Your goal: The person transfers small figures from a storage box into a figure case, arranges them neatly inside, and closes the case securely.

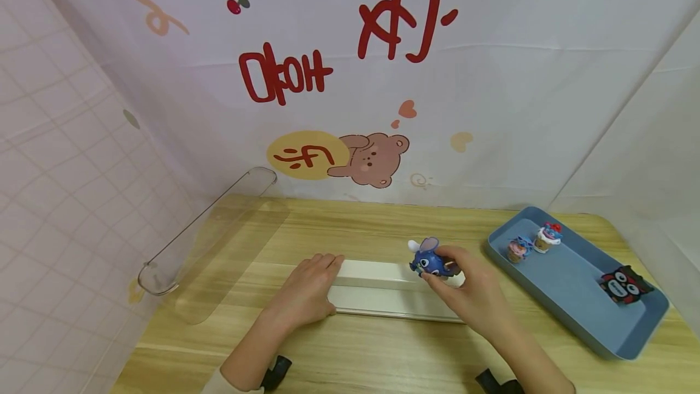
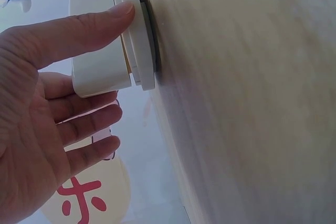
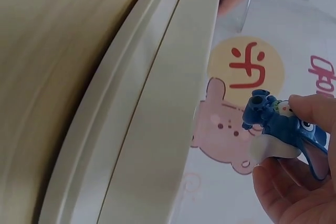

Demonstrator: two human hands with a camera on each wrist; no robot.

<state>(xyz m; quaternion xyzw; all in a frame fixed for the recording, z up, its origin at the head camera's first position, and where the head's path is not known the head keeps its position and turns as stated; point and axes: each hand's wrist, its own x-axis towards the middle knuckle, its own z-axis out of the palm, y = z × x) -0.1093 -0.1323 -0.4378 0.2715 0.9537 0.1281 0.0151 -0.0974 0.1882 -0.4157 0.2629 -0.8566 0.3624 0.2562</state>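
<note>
My right hand (image 1: 476, 293) pinches a small blue big-eared figurine (image 1: 428, 262) between thumb and fingers, over the right part of a white stepped display base (image 1: 383, 300). In the right wrist view the figurine (image 3: 287, 121) is tipped on its side, apart from the base (image 3: 157, 103). My left hand (image 1: 307, 287) grips the base's left end. In the left wrist view its thumb (image 2: 100, 30) presses the front edge while the fingers reach round the back.
A clear plastic cover (image 1: 229, 248) lies at the left on the wooden table (image 1: 377, 357). At the right, a blue-grey tray (image 1: 574, 303) holds two small cup-shaped figurines (image 1: 547, 238) and a black-and-red owl piece (image 1: 625, 285). A printed white cloth (image 1: 492, 78) hangs behind.
</note>
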